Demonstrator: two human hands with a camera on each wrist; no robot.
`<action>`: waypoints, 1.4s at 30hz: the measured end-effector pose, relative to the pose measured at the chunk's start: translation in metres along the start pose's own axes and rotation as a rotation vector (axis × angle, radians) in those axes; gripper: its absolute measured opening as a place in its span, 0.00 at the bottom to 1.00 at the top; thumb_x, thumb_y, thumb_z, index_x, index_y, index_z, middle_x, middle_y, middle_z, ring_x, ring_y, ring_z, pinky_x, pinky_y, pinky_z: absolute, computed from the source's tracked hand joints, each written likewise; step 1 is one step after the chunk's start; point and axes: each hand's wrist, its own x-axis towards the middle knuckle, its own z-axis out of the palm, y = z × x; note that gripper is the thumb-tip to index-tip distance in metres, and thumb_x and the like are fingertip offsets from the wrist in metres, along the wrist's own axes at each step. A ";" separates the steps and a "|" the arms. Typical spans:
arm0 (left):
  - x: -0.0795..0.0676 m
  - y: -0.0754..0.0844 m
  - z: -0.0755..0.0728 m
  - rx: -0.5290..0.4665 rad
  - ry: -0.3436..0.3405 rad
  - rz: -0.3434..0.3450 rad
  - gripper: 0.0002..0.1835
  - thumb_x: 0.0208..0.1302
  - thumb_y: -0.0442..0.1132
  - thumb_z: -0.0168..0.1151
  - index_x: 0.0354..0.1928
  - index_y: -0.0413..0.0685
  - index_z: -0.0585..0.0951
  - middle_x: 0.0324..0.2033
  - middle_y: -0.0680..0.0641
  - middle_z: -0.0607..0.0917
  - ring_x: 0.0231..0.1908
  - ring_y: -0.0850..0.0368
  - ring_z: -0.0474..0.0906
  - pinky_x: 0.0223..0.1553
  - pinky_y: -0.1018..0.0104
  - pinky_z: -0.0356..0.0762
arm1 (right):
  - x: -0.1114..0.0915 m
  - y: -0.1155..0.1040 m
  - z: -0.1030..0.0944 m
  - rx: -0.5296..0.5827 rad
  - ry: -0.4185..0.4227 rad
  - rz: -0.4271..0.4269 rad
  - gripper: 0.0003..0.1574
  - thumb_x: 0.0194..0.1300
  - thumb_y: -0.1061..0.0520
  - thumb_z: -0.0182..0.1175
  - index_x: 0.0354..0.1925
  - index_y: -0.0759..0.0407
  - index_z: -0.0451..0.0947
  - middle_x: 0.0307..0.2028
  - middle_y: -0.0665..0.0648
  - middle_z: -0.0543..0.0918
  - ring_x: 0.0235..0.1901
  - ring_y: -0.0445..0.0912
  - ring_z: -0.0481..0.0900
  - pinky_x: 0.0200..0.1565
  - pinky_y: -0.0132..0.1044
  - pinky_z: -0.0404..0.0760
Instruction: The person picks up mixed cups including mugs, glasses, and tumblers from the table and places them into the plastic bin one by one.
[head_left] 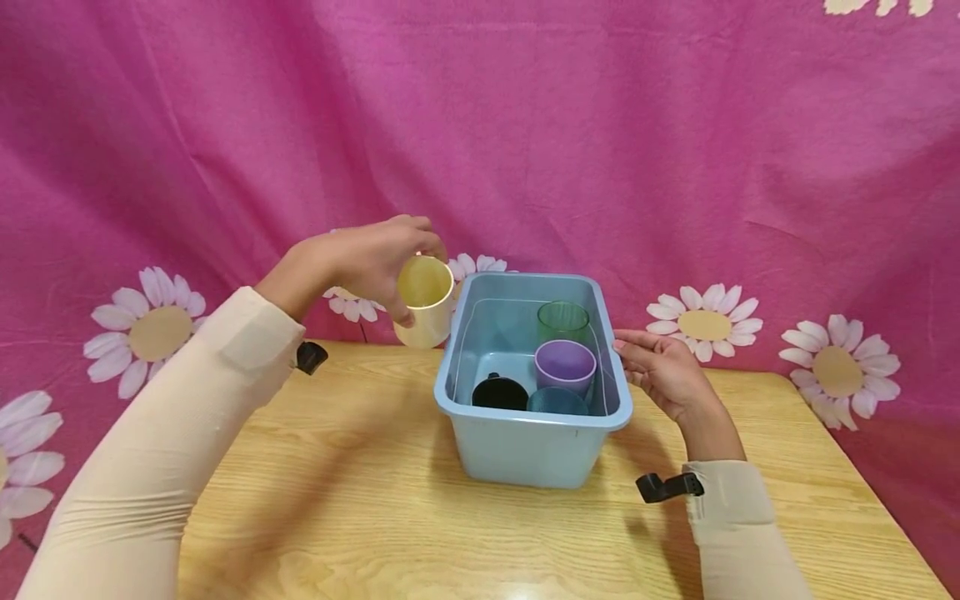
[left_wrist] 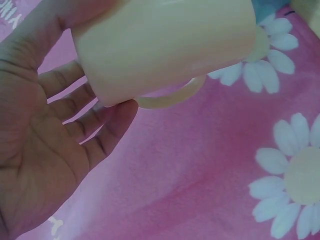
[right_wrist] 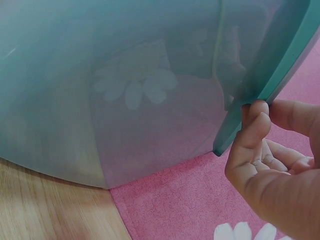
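My left hand (head_left: 367,257) holds a cream-yellow mug (head_left: 429,323) in the air, just beyond the left side of a light blue plastic tub (head_left: 532,454). Its fingers and thumb go around the mug near one end, and in the left wrist view the mug's handle (left_wrist: 172,100) shows underneath. At the tub's right side, my right hand (head_left: 667,371) pinches the rim (right_wrist: 285,55) between thumb and fingers. Inside the tub stand a green glass (head_left: 562,318), a purple cup (head_left: 565,371), a black mug (head_left: 498,394) and a blue glass (head_left: 557,402).
The tub rests on a light wooden table (head_left: 345,508), toward its back edge. Behind hangs a pink cloth (head_left: 540,133) with large white daisies. A black strap piece (head_left: 667,487) sticks out from the right wrist.
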 end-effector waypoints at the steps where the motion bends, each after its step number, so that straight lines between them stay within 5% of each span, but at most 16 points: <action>1: 0.001 0.001 -0.002 0.002 0.002 0.003 0.39 0.38 0.43 0.85 0.57 0.45 0.80 0.51 0.48 0.77 0.53 0.50 0.70 0.51 0.56 0.78 | 0.000 0.000 0.000 0.001 -0.001 0.000 0.14 0.71 0.60 0.65 0.53 0.62 0.83 0.37 0.51 0.89 0.35 0.41 0.85 0.39 0.30 0.84; 9: 0.010 0.014 -0.015 0.009 0.024 0.008 0.40 0.38 0.44 0.85 0.58 0.47 0.79 0.51 0.49 0.76 0.53 0.53 0.69 0.50 0.57 0.77 | 0.002 -0.002 0.002 -0.021 0.007 0.004 0.24 0.71 0.59 0.65 0.60 0.70 0.77 0.38 0.50 0.89 0.35 0.41 0.86 0.39 0.30 0.84; 20: 0.030 0.024 -0.014 -0.032 0.092 0.100 0.38 0.38 0.46 0.85 0.56 0.46 0.81 0.51 0.47 0.77 0.54 0.52 0.69 0.53 0.56 0.74 | 0.001 -0.002 0.002 -0.023 0.006 0.002 0.20 0.71 0.59 0.65 0.57 0.66 0.80 0.38 0.51 0.89 0.35 0.41 0.85 0.39 0.30 0.84; 42: 0.063 0.035 0.018 -0.174 0.113 0.150 0.40 0.39 0.46 0.85 0.59 0.46 0.80 0.52 0.48 0.77 0.55 0.54 0.69 0.52 0.60 0.76 | -0.001 -0.002 0.002 -0.019 -0.002 -0.021 0.16 0.71 0.60 0.65 0.55 0.64 0.83 0.37 0.52 0.89 0.33 0.41 0.85 0.39 0.30 0.84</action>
